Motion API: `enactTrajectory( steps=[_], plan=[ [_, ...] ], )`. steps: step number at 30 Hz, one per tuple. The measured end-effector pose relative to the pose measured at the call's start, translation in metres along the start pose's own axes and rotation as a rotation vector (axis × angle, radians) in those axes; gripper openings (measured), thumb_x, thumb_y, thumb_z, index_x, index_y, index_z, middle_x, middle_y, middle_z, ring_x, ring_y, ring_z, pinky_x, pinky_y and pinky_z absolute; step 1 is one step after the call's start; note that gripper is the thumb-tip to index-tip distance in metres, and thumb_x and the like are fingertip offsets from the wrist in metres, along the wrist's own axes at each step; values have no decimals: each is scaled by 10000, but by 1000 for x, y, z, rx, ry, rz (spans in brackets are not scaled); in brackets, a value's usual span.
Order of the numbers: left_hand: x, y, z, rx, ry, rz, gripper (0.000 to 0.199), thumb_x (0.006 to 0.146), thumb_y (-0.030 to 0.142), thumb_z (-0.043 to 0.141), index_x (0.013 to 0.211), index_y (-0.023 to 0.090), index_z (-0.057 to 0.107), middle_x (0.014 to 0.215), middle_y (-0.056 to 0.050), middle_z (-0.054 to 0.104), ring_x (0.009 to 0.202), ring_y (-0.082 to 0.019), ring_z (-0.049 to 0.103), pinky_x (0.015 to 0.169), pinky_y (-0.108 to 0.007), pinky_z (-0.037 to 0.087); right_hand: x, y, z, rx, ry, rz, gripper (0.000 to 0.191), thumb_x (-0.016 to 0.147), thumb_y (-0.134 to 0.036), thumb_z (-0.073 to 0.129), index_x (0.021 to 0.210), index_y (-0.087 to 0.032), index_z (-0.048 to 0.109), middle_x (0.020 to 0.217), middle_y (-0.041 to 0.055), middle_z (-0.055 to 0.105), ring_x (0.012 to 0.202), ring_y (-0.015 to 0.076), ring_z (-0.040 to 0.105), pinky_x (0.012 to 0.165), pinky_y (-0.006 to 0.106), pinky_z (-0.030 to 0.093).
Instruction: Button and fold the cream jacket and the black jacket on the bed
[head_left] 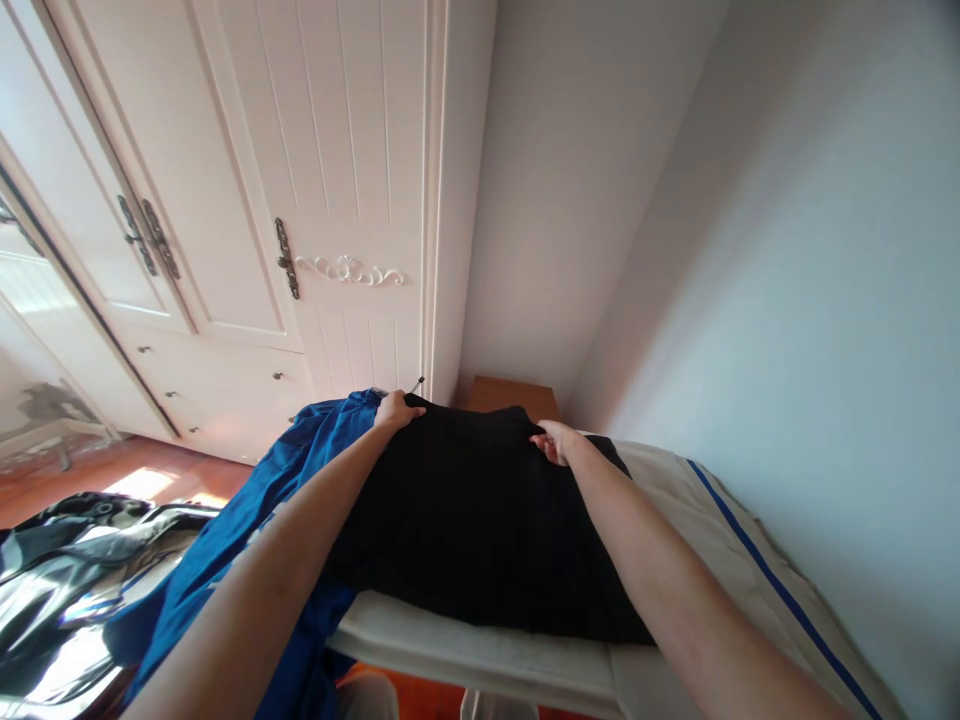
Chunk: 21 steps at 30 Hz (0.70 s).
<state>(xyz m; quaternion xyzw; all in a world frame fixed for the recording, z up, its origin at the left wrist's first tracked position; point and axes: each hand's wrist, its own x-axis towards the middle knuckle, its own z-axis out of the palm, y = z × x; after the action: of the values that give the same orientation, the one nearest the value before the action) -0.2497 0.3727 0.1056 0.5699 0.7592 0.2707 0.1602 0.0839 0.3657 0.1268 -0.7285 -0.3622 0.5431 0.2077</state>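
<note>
A black garment (487, 520) lies spread over a beige padded surface, its far edge stretched between my two hands. My left hand (397, 409) is closed on the far left corner of this black cloth, beside a thin dark cord or tip that sticks up there. My right hand (556, 441) pinches the same edge further right, fingers curled under. Blue cloth (300, 450) is bunched along the left side, under and beside my left forearm. The exact kind of the black garment cannot be made out.
The beige padded surface (660, 480) has a blue stripe and runs along the right wall. A white wardrobe (352, 180) stands ahead to the left. Behind the cloth is a brown wooden box or cabinet (514, 394). Shiny bags or clothes (97, 550) lie low at left.
</note>
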Motion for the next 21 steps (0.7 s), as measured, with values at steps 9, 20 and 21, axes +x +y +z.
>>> enactTrajectory(
  steps=[9,20,21],
  plan=[
    [-21,23,13,349,35,349,534,920,437,546,1346,121,482,1400,-236,515,1301,-366,497,1021,-471,421,47,10,-18,-213,76,-68,495,990,-521,433,816,-102,632,591,111,636,521,154,619,435,198,449],
    [-65,20,81,328,-461,870,747,990,621,265,1579,166,207,1636,-145,148,1526,-272,87,1222,-498,64,60,27,17,-1089,76,-1144,675,984,-598,352,1516,-183,383,1592,123,333,1490,288,257,1220,486,168],
    [-65,14,85,317,-445,878,713,1003,592,249,1582,178,198,1637,-132,151,1526,-257,88,1226,-486,57,68,33,20,-1077,54,-1093,697,986,-616,314,1525,-176,367,1589,131,337,1487,286,267,1215,488,185]
  ],
)
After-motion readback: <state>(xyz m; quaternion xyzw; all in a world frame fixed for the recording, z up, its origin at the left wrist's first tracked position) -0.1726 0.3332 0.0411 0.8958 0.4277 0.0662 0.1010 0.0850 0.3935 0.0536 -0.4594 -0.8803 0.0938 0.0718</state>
